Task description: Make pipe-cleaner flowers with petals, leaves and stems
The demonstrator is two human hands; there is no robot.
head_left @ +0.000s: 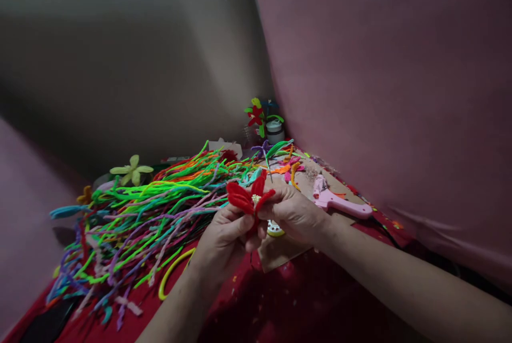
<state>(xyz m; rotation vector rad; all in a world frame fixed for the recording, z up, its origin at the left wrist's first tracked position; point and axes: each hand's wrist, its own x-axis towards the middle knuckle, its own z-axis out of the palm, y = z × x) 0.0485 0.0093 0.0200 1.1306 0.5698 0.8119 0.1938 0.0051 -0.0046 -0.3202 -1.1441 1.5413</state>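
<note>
Between my two hands is a red pipe-cleaner flower [242, 200] with a cluster of pale yellow stamens at its centre. My left hand [230, 228] pinches it from the left and below, thumb against the lower petals. From the right, my right hand [290, 209] has its fingers closed on a petal beside the stamens. The lower part of the flower is partly hidden by my fingers. Just behind and below my right hand, a white and yellow round object [275, 229] shows in part.
A big heap of coloured pipe cleaners [160, 215] covers the left side of the red cloth [288, 300]. A pink glue gun [344, 204] lies at right on cardboard [280, 257]. A yellow flower [132, 170] and a white-lidded jar [275, 132] stand at the back, near the walls.
</note>
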